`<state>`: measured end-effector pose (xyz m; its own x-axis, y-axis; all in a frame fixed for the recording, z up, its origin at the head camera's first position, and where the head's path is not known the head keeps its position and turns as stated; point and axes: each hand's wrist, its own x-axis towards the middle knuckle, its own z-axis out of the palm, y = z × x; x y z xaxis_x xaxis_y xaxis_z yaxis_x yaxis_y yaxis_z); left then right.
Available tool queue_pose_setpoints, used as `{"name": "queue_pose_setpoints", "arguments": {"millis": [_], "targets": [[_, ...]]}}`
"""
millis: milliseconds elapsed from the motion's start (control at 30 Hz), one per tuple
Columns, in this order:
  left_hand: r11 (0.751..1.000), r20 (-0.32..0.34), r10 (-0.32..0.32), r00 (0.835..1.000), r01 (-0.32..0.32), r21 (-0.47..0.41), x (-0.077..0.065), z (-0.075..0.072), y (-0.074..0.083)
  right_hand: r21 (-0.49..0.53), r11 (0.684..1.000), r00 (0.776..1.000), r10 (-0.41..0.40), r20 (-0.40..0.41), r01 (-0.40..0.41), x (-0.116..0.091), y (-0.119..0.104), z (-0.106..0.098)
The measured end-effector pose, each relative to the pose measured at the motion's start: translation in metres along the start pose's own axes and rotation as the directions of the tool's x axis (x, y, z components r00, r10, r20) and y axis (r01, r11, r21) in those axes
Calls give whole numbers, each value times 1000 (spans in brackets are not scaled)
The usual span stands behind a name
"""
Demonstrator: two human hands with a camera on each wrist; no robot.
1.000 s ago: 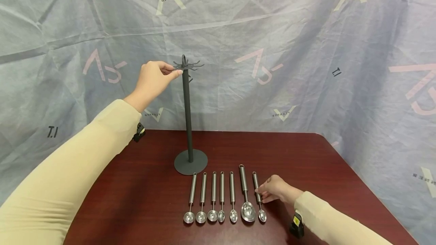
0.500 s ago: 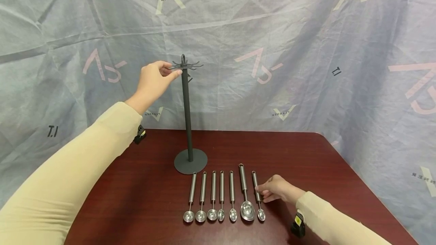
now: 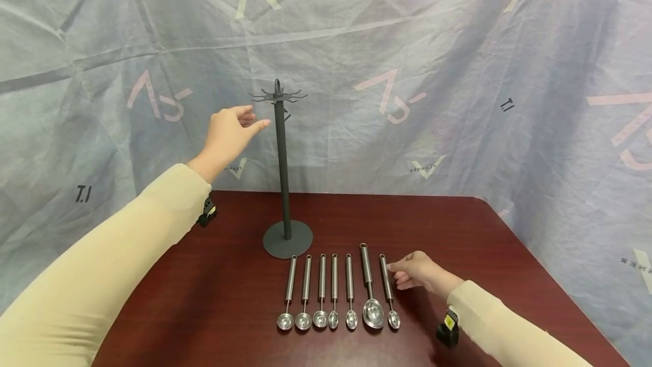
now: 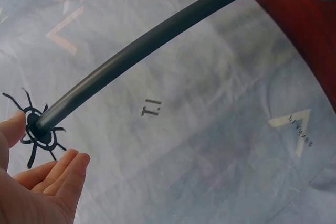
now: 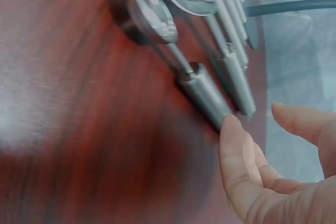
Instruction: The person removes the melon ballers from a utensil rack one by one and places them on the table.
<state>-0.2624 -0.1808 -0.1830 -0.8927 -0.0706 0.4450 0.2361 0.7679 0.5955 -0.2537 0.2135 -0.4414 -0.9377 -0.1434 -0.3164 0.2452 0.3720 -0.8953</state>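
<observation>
In the head view my left hand (image 3: 226, 132) is just below and left of the hooked top (image 3: 277, 95) of a dark grey metal stand. Its fingers and thumb are parted with nothing between them; the left wrist view shows the ring of hooks (image 4: 39, 129) beyond them. My right hand (image 3: 420, 272) is at the rightmost small steel measuring spoon (image 3: 386, 279), fingertips right at its handle. The right wrist view has the thumb spread away from the fingers (image 5: 233, 145), which overlap the handle's end. This spoon (image 5: 152, 11) lies on the table, bowl nearest me.
Several more steel spoons (image 3: 322, 276) lie in a row to the left, handles pointing away. A larger round-bowled scoop (image 3: 373, 313) is beside the rightmost one. The stand's round base (image 3: 272, 242) sits behind the row on the dark red table (image 3: 433, 225). Grey cloth (image 3: 458, 72) hangs behind.
My left hand has let go of the stand's hooks and dropped slightly below them. My right hand has slid up toward the far end of the rightmost spoon's handle. The spoons keep their places.
</observation>
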Motion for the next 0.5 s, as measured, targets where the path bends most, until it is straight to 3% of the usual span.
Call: {"name": "queue_pose_setpoints", "arguments": {"millis": [267, 500], "targets": [[1000, 69, -2, 998, 2, -5, -13, 12, -12, -43, 993, 994, -109, 20, 110, -3, -25, -17], [998, 85, 55, 995, -56, 5, -26, 30, -20, -100, 959, 964, -266, 2, 264, -9, -46, -26]]}}
